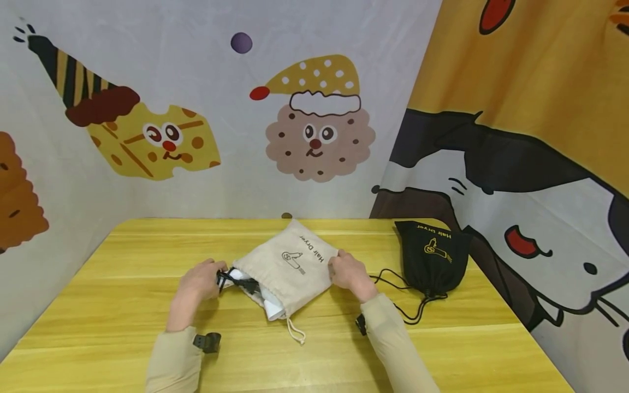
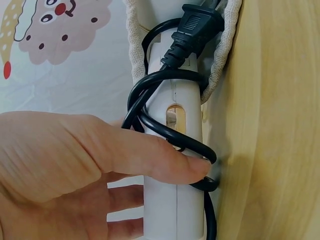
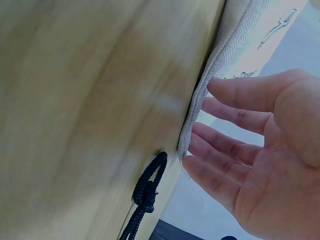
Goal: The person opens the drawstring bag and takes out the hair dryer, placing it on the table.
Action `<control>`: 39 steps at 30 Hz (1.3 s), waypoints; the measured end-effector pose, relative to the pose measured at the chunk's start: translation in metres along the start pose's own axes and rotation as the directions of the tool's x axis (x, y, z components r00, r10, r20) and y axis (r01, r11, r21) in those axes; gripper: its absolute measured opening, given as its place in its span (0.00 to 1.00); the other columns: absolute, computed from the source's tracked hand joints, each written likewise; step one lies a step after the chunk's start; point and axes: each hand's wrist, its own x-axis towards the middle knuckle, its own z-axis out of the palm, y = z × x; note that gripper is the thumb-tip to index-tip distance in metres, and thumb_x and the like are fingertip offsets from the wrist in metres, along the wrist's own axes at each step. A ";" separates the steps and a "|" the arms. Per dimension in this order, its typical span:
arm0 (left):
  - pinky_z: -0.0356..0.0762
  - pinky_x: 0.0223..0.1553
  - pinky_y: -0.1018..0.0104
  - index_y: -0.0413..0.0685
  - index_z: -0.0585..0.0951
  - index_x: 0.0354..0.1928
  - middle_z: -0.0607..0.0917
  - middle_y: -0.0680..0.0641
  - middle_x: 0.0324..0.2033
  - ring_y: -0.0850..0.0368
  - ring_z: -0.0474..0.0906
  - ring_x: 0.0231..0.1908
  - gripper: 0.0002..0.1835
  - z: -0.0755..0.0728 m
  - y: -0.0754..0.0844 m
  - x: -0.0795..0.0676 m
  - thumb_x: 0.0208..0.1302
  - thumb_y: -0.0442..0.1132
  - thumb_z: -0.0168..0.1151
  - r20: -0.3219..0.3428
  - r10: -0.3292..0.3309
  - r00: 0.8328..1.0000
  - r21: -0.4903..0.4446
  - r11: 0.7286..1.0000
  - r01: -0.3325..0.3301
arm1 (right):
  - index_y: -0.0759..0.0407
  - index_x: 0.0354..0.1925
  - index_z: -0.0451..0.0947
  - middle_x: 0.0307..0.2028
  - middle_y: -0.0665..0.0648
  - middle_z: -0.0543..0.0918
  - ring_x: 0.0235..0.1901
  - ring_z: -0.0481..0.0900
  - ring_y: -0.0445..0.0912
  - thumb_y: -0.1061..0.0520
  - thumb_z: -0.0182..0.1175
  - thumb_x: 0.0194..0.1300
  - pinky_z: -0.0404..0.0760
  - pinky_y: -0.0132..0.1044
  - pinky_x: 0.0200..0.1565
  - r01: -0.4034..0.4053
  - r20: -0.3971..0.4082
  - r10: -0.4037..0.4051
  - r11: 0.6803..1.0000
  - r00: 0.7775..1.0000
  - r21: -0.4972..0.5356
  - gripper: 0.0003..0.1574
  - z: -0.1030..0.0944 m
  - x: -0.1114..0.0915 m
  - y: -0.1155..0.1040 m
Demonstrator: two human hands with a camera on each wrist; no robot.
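A beige drawstring bag (image 1: 300, 273) printed "Hair Dryer" lies on the table, its mouth facing left and toward me. From that mouth juts the white handle (image 2: 162, 210) of a hair dryer, the rest being hidden in the bag. A black power cord (image 2: 172, 132) winds round the handle, and its plug (image 2: 197, 27) rests against it near the opening. My left hand (image 1: 200, 277) grips the handle, thumb across the cord. My right hand (image 1: 348, 272) pinches the bag's right edge, with the fingertips along the seam in the right wrist view.
To the right lies a black drawstring bag (image 1: 434, 259), also printed "Hair Dryer", its dark cords (image 1: 410, 316) trailing toward my right forearm. The yellow wooden table (image 1: 123, 262) ends at a cartoon-printed cloth (image 1: 236, 136) behind. A pale drawstring loop (image 1: 296, 332) hangs off the beige bag.
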 end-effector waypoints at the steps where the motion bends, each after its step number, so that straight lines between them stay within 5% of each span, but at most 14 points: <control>1: 0.80 0.38 0.49 0.42 0.77 0.54 0.78 0.38 0.45 0.44 0.77 0.39 0.26 0.000 0.000 0.000 0.49 0.24 0.63 0.000 0.000 1.000 0.001 1.000 0.000 | 0.59 0.46 0.82 0.47 0.60 0.77 0.42 0.76 0.50 0.58 0.60 0.61 0.81 0.46 0.40 0.001 -0.001 -0.001 1.000 1.000 0.006 0.15 0.000 0.000 0.000; 7: 0.79 0.36 0.52 0.43 0.78 0.51 0.79 0.39 0.41 0.46 0.77 0.36 0.21 -0.001 0.004 0.001 0.52 0.24 0.61 -0.015 0.019 1.000 0.017 1.000 -0.019 | 0.61 0.44 0.80 0.42 0.57 0.78 0.40 0.76 0.49 0.60 0.61 0.60 0.81 0.43 0.41 0.053 -0.029 -0.051 0.996 0.998 0.072 0.12 -0.001 0.003 0.000; 11: 0.79 0.37 0.53 0.42 0.79 0.49 0.79 0.40 0.39 0.47 0.77 0.35 0.20 0.001 0.007 0.002 0.53 0.23 0.60 -0.033 0.039 0.999 0.016 0.999 -0.039 | 0.61 0.56 0.74 0.55 0.61 0.76 0.54 0.75 0.53 0.58 0.60 0.62 0.77 0.47 0.57 0.138 -0.035 -0.135 0.986 0.990 0.098 0.23 0.004 0.008 0.001; 18: 0.80 0.43 0.49 0.41 0.81 0.47 0.80 0.40 0.37 0.42 0.79 0.38 0.16 0.008 0.015 0.008 0.55 0.24 0.61 -0.097 0.105 0.990 0.044 0.994 -0.101 | 0.53 0.70 0.59 0.73 0.57 0.55 0.72 0.55 0.55 0.56 0.51 0.68 0.56 0.52 0.72 0.179 0.006 -0.183 0.970 0.983 0.165 0.34 0.005 0.013 -0.006; 31: 0.80 0.41 0.48 0.42 0.80 0.48 0.79 0.39 0.39 0.42 0.78 0.39 0.18 0.013 0.017 0.014 0.54 0.23 0.62 -0.098 0.082 0.992 -0.001 0.997 -0.083 | 0.50 0.71 0.57 0.73 0.55 0.56 0.73 0.52 0.54 0.53 0.56 0.62 0.55 0.53 0.72 0.123 0.148 -0.146 0.980 0.978 0.155 0.40 0.008 0.023 0.000; 39: 0.76 0.28 0.56 0.41 0.78 0.52 0.76 0.30 0.41 0.41 0.76 0.36 0.23 0.016 0.016 0.019 0.52 0.21 0.61 -0.095 0.025 0.995 -0.078 0.996 -0.033 | 0.46 0.71 0.58 0.74 0.54 0.56 0.73 0.53 0.55 0.50 0.56 0.62 0.60 0.58 0.68 0.065 0.158 -0.082 0.992 0.984 0.107 0.40 0.006 0.025 0.000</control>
